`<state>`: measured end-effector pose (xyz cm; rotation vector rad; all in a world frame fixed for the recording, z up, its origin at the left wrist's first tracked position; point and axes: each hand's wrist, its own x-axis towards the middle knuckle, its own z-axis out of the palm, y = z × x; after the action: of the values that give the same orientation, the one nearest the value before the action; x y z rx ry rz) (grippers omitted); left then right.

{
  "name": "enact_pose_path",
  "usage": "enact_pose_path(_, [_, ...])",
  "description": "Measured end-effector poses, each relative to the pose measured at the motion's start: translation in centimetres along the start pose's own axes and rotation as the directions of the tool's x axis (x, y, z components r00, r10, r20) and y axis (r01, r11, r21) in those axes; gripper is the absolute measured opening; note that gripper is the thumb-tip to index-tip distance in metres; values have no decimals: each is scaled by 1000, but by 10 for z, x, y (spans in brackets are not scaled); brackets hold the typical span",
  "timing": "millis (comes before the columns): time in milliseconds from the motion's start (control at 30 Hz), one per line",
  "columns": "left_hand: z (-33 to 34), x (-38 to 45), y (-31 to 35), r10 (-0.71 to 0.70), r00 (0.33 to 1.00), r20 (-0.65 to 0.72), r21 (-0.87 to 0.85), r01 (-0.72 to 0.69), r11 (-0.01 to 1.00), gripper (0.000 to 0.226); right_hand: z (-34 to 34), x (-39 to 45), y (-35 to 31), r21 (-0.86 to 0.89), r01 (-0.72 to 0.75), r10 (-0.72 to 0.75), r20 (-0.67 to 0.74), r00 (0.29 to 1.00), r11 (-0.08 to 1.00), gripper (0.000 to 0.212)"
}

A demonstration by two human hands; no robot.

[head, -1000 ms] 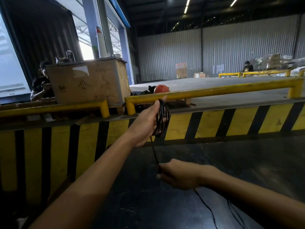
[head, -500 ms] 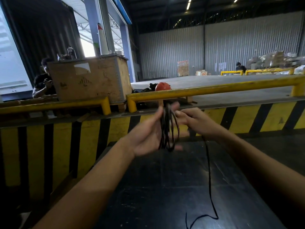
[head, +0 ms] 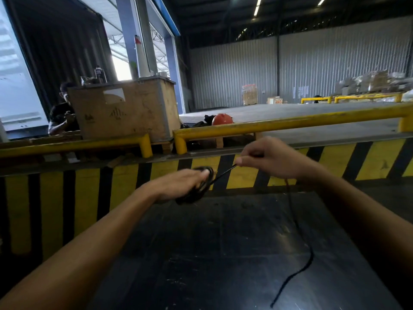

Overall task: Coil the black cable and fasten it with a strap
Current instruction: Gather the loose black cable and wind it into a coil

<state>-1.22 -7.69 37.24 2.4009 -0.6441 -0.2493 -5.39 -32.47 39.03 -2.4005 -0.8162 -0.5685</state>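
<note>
Change noted: half a second back the two hands met at the bundle; now the right hand (head: 271,158) has drawn away to the right, pulling a short run of thin black cable (head: 223,174) taut between them. The left hand (head: 178,184) has turned palm-down and is closed around the coiled black loops (head: 196,191), held above the dark, scuffed bench (head: 223,253). The right hand's fingertips (head: 240,161) pinch the cable; the rest of that hand is loosely curled. From the right hand the free tail (head: 299,269) hangs down and trails over the bench, its end in sight.

Assessment: coiling is well advanced, with only a short length unwound. The next wrap appears to be in preparation. No strap is visible, and fastening is not yet begun.
</note>
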Motion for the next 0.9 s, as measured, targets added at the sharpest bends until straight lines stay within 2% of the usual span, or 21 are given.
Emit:
enact_pose_path(33, [4, -4, 0, -20, 995, 103, -27, 23, 999, 44, -7, 1, 5, -37, -3, 2, -46, 999, 999, 25])
enact_pose_path(100, [11, -13, 5, 39, 957, 287, -237, 32, 971, 36, -10, 4, 15, -60, -23, 14, -136, 991, 998, 27])
enact_pose_path(167, [15, -19, 16, 185, 908, 375, -517, 39, 855, 37, -1, 4, 21, 20, -75, 77, -206, 976, 997, 28])
enact_pose_path(200, [16, -21, 23, 265, 893, 365, -625, 24, 780, 39, 8, 3, 21, 79, -102, 118, -221, 968, 992, 28])
enact_pose_path(267, [15, -21, 40, 391, 887, 246, -792, -49, 609, 44, 30, -2, 14, 236, -115, 164, -202, 966, 965, 24])
enact_pose_path(333, [10, -19, 56, 438, 897, 66, -897, -139, 419, 44, 58, -9, -3, 371, -87, 143, -128, 981, 925, 32])
enact_pose_path(367, [6, -18, 63, 429, 903, -38, -907, -210, 364, 42, 75, -14, -13, 393, -81, 116, -66, 991, 916, 35])
enact_pose_path(400, [2, -16, 69, 409, 903, -133, -888, -292, 356, 40, 92, -18, -23, 398, -90, 97, 4, 995, 913, 33])
enact_pose_path(467, [-6, -12, 72, 378, 894, -239, -789, -406, 461, 38, 119, -22, -39, 405, -120, 86, 102, 991, 906, 23])
enact_pose_path(500, [-8, -12, 71, 367, 895, -252, -704, -430, 565, 37, 123, -22, -42, 402, -129, 91, 113, 989, 906, 20])
enact_pose_path(567, [-7, -12, 60, 345, 907, -243, -433, -420, 798, 32, 113, -18, -41, 361, -131, 90, 128, 988, 923, 17])
enact_pose_path(633, [-2, -11, 43, 294, 925, -241, -198, -343, 918, 36, 91, -14, -36, 263, -91, 48, 162, 986, 960, 14])
enact_pose_path(733, [3, -11, 24, 240, 943, -231, 40, -238, 971, 46, 62, -8, -27, 46, -11, 2, 206, 978, 999, 11])
enact_pose_path(800, [2, -13, 19, 180, 970, -162, 165, -153, 974, 47, 45, -5, -23, -45, 7, 2, 199, 980, 999, 11])
enact_pose_path(900, [5, -20, 19, 61, 998, 1, 173, -60, 983, 47, 20, -2, -21, -152, 21, 3, 157, 988, 988, 6])
